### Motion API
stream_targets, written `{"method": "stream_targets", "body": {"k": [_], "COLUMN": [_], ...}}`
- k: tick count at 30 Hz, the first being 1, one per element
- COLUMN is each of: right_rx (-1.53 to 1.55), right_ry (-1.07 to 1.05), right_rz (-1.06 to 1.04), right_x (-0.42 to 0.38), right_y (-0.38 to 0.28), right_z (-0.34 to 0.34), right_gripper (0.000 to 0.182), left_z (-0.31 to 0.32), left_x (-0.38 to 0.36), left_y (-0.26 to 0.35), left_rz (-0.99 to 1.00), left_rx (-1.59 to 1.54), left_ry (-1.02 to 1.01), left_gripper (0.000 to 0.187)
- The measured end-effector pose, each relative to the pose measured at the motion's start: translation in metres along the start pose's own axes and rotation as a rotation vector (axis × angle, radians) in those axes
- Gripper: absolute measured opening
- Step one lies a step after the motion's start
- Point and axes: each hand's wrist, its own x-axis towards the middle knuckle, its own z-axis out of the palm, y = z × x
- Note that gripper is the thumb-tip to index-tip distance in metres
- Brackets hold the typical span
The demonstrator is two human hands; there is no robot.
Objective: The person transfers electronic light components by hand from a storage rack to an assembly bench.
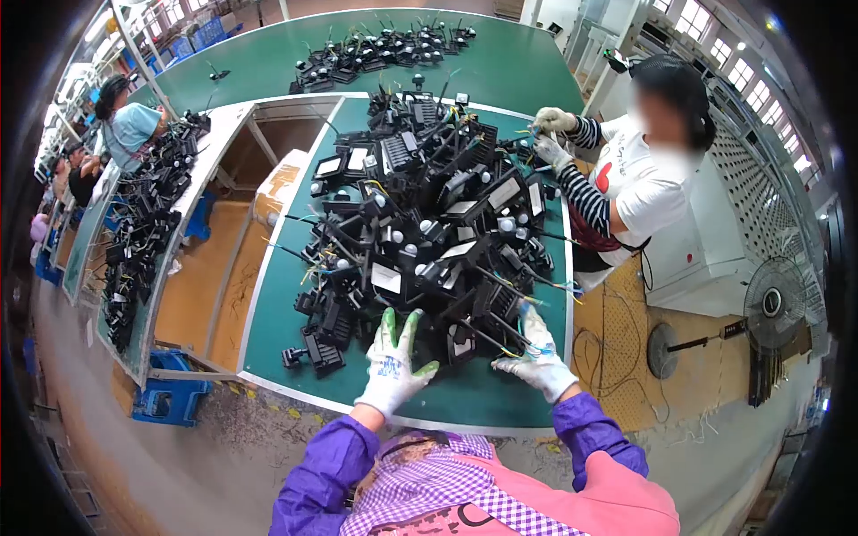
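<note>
A big heap of black lamp units (420,214) with cables, white labels and small white domes lies on the green table (286,344). My left hand (393,364), in a white glove with green-stained fingertips, is at the heap's near edge with its fingers spread, holding nothing. To the right, my right hand (538,353), gloved too, has its fingers apart beside the coloured wire ends and a black unit at the heap's near right edge. Whether its fingertips touch the wires cannot be made out.
A co-worker (652,161) in gloves stands at the table's right side, holding wires. Behind is another green table (527,62) with more units. At the left are a unit-covered bench (201,165), a seated person (134,125) and a blue stool (170,397). A fan (770,302) stands right.
</note>
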Motion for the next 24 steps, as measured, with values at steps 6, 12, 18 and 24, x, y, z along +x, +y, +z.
{"method": "stream_targets", "body": {"k": [6, 12, 18, 24], "right_rx": [0.144, 0.218, -0.373, -0.068], "right_ry": [-0.158, 0.002, -0.343, -0.559], "right_rz": [0.033, 0.485, 0.205, -0.478], "right_x": [-0.007, -0.053, -0.103, -0.070], "right_y": [0.039, 0.037, 0.007, -0.070], "right_z": [-0.014, 0.013, -0.005, 0.054], "right_gripper": [0.108, 0.102, 0.057, 0.050], "left_z": [0.016, 0.034, 0.018, 0.007], "left_x": [-0.014, -0.046, -0.071, -0.120], "left_y": [0.015, 0.041, 0.019, -0.003], "left_rz": [0.064, 0.278, 0.222, -0.178], "left_rx": [-0.016, -0.039, -0.212, -0.379], "left_ry": [0.066, -0.042, 0.155, 0.118], "left_gripper": [0.098, 0.089, 0.072, 0.061]}}
